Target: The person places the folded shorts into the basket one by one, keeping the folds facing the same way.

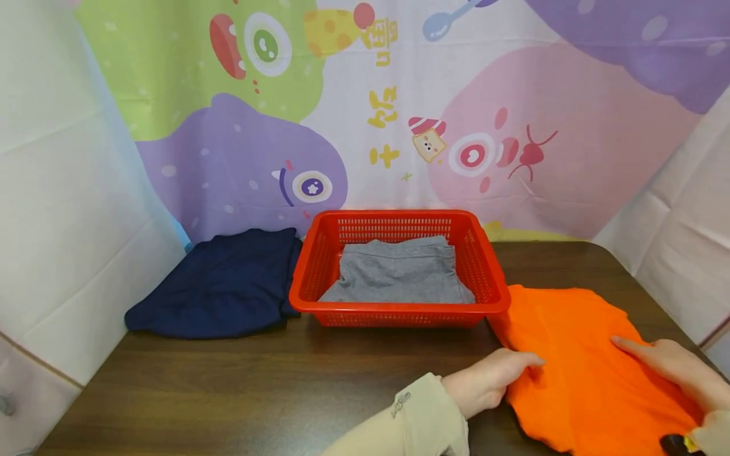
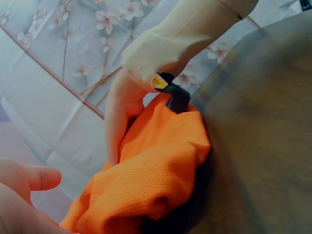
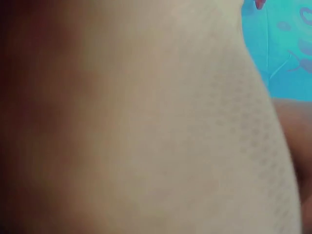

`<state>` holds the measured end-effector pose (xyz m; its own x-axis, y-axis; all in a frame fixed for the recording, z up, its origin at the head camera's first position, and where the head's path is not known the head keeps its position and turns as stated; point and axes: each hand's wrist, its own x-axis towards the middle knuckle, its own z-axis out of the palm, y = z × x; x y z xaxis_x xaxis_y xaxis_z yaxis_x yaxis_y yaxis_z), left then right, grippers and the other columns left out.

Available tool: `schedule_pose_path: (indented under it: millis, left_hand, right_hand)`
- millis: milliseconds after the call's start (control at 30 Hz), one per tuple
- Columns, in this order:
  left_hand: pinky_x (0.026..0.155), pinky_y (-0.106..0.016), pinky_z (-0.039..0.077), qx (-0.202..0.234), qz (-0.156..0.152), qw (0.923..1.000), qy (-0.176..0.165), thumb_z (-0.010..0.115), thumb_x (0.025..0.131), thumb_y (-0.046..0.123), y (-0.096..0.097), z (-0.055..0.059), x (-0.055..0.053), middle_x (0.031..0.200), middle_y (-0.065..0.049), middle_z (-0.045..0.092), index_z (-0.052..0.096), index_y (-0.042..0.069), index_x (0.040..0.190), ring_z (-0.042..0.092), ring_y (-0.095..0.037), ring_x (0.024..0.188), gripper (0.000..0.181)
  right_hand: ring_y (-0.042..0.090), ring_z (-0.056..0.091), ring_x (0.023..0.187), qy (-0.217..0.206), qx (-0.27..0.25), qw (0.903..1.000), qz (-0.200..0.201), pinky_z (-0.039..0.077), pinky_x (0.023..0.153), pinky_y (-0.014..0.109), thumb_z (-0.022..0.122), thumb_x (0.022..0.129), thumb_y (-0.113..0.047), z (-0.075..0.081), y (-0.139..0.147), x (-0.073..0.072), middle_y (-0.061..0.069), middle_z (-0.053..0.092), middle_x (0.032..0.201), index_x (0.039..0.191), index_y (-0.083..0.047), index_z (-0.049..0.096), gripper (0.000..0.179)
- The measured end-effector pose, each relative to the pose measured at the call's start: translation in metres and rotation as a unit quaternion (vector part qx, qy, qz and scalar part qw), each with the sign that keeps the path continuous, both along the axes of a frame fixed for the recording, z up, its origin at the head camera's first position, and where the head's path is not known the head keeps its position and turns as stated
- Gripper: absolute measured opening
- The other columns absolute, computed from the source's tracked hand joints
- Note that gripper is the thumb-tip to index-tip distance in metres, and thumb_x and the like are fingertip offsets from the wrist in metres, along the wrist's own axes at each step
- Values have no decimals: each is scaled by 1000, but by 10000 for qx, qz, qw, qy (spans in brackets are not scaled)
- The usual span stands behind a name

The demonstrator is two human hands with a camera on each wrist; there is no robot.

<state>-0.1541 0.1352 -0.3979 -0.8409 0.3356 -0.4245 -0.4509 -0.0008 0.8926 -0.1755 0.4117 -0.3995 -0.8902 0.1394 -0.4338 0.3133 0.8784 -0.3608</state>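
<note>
An orange knit garment lies spread at the right of the table, its upper left corner against the basket. At its left edge my left hand grips the cloth, thumb on top and the other fingers partly hidden. Across from it, my right hand holds the right side, with one straight digit over the cloth and the rest covered. In the left wrist view, the orange garment bunches between both hands, its near edge raised in a fold. A blurred sleeve fills most of the right wrist view.
A red plastic basket stands at the back middle, with a folded grey garment inside. To its left lies a dark navy garment, close to the table's left edge. A printed curtain hangs behind the brown table.
</note>
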Motion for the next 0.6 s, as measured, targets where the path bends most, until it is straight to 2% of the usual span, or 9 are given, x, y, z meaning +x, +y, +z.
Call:
schedule_pose_path:
  millis: [133, 233, 433, 600]
  left_hand:
    - [61, -19, 41, -83, -77, 9999, 32, 62, 77, 10, 1, 0, -4, 52, 2, 47, 63, -13, 76, 46, -11, 53, 24]
    - [60, -20, 41, -137, -19, 9999, -52, 63, 76, 9, 3, 0, -6, 52, 2, 46, 62, -9, 70, 45, -11, 53, 20]
    - [61, -20, 41, -313, 179, 9994, -12, 65, 75, 8, 5, 0, -8, 53, 1, 45, 60, -3, 63, 44, -12, 53, 17]
    - [59, -23, 45, -200, 110, 9995, -198, 66, 76, 10, 5, 0, -12, 56, 1, 47, 55, 3, 67, 44, -13, 51, 16]
  right_hand:
    - [41, 55, 88, 130, -31, 9999, -3, 43, 78, 50, 31, 88, -60, 2, 0, 1, 44, 48, 105, 108, 33, 40, 95]
    - [41, 54, 87, 198, -103, 9997, 56, 42, 77, 51, 31, 89, -60, 3, 0, 3, 43, 48, 106, 110, 31, 40, 94]
    - [38, 55, 86, 277, -165, 9995, 27, 42, 76, 49, 32, 89, -60, 7, -3, 6, 40, 50, 106, 110, 27, 45, 90]
    - [35, 55, 85, 235, -279, 9993, 36, 42, 76, 48, 32, 90, -57, 11, -6, 9, 38, 52, 104, 110, 26, 46, 87]
